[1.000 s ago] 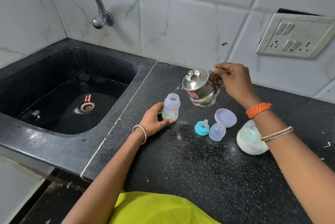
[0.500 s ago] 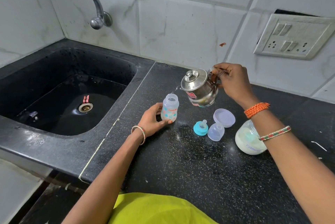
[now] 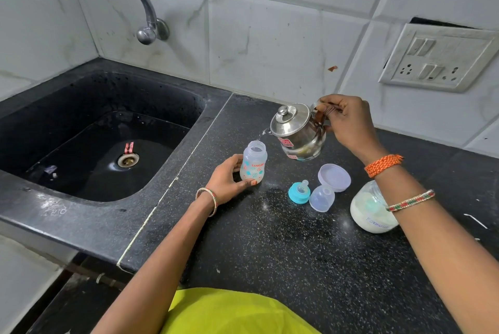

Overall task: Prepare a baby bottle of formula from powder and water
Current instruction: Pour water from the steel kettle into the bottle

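Little has moved since a second ago: your right hand (image 3: 348,123) still tips the kettle (image 3: 295,131) by its handle, fingers closed round it, and a thin stream of water now runs from the spout into the bottle (image 3: 253,162). Your left hand (image 3: 229,179) keeps the same hold, thumb and fingers wrapped round the lower part of the bottle, which stands upright and open on the black counter (image 3: 270,252), just left of the frame's centre and directly below the spout.

Right of the bottle, well clear of your left hand, the blue-ringed teat (image 3: 299,192) stands on the counter. Just beside it lies the clear cap (image 3: 322,198) on its side, and touching that, further back, a round lid (image 3: 334,177) lies flat. At middle right the powder jar (image 3: 370,212) stands open, partly hidden behind your right forearm, with white powder showing through the glass.

The sink (image 3: 102,144) fills the left of the frame, with the tap (image 3: 135,1) on the wall above it.
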`<state>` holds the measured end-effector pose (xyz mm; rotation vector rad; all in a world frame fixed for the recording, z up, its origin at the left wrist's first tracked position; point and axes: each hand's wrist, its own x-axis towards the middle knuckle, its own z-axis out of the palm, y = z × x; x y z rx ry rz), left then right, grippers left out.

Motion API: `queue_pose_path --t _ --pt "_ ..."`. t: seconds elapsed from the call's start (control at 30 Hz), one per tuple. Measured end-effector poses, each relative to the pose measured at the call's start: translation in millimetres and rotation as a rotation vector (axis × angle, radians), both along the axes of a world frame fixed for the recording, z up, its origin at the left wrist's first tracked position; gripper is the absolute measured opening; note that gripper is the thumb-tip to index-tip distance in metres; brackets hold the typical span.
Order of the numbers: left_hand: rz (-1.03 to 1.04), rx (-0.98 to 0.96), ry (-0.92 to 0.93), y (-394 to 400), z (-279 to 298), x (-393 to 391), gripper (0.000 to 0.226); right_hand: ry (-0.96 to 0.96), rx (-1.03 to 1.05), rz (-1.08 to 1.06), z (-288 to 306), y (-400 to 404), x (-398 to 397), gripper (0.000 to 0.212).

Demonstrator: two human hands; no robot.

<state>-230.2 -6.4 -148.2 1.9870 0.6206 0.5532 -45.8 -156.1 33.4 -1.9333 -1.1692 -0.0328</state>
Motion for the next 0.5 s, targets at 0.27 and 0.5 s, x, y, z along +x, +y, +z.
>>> queue_pose_path --t 0.27,0.5 --pt "-0.002 -0.015 -0.016 -0.6 0.2 -0.5 0.060 -0.014 0.014 0.002 0.9 -0.9 1.5 0.024" --pt "-0.017 0.010 -0.006 -1.7 2.2 -1.4 0.065 -0.031 0.012 -0.001 1.0 -1.0 1.6 0.026"
